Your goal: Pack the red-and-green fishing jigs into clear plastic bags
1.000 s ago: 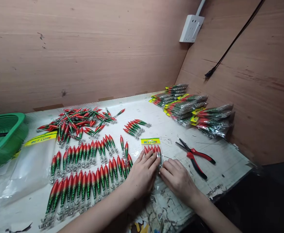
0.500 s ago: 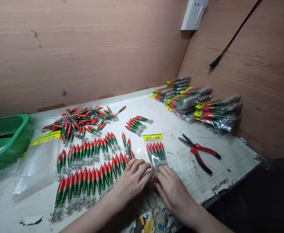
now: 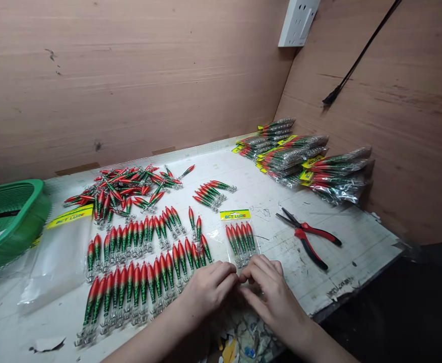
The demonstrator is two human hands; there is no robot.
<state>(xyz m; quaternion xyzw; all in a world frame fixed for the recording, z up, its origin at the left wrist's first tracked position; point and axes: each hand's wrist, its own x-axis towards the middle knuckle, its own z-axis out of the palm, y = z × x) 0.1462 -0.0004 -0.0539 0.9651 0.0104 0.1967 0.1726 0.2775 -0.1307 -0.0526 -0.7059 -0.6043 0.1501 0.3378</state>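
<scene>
A clear plastic bag (image 3: 239,216) with a yellow "BCT LURE" header lies flat in front of my hands, with several red-and-green squid lures (image 3: 240,239) side by side in it. My left hand (image 3: 211,288) is closed, its fingers pinched at the bag's lower edge. Curled close beside it, my right hand (image 3: 271,290) has finger and thumb at the same edge. My fingers largely hide that end of the bag. Left of my hands, loose lures (image 3: 132,285) stand in two neat rows, hooks towards me.
A heap of lures (image 3: 118,189) and a small fanned group (image 3: 213,195) lie farther back. Empty bags (image 3: 60,257) sit beside a green basket (image 3: 35,212) at left. Red-handled pliers (image 3: 306,234) lie at right, before piles of filled bags (image 3: 294,159).
My right fingers have drawn back from the lures towards the bag's lower edge and curled. My left hand has shifted slightly down, uncovering lures at the row's right end.
</scene>
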